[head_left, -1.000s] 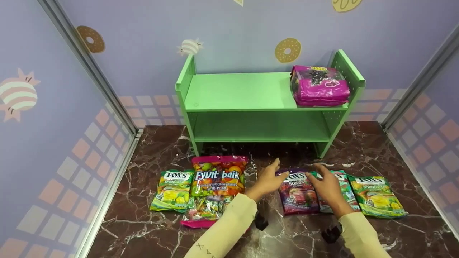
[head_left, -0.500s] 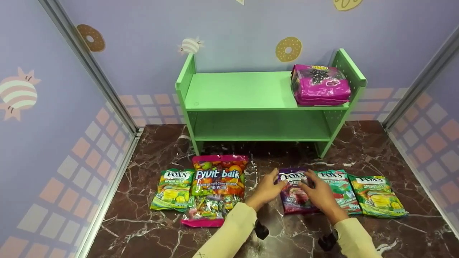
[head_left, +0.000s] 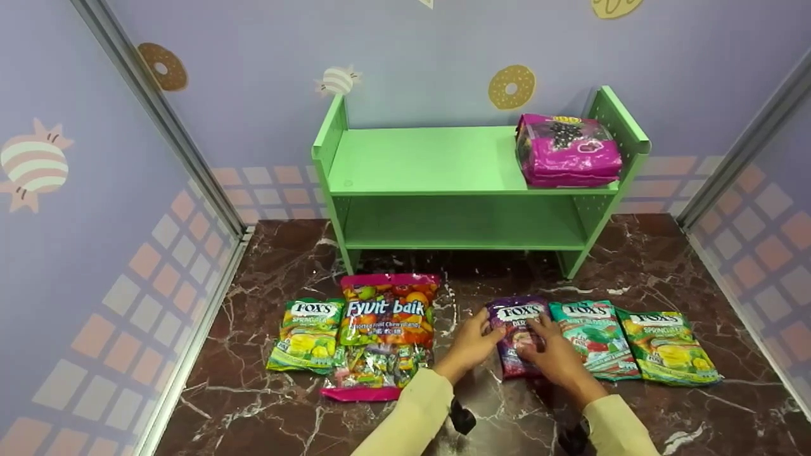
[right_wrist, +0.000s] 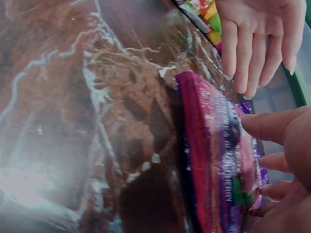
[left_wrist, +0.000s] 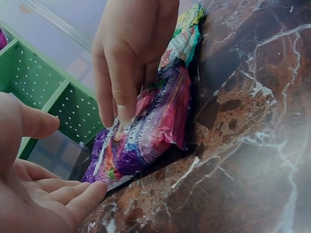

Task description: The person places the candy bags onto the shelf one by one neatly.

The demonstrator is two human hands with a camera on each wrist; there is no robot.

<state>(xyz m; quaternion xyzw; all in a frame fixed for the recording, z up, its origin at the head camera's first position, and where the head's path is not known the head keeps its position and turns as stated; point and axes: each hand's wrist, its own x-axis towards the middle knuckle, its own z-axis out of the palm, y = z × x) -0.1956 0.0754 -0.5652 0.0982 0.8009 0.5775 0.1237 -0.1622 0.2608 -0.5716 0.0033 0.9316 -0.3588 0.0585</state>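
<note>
A purple Fox's Berries candy bag lies face up on the marble surface, between my two hands. My left hand is at its left edge, with straight fingers reaching the bag's side in the left wrist view. My right hand rests over the bag's right half, thumb and fingertips on its printed face. In the right wrist view the right thumb touches the bag near its upper part. To the right lies a teal Fox's bag, with a green-yellow Fox's bag beyond it.
A green two-tier shelf stands behind, with a magenta bag at the right of its top board. Left of my hands lie a large Fruit baik candy bag and another green-yellow Fox's bag. Patterned walls enclose the area.
My right hand has moved left and down off the teal bag onto the purple bag. My left hand has lowered to the purple bag's left edge. That bag's top has shifted slightly left.
</note>
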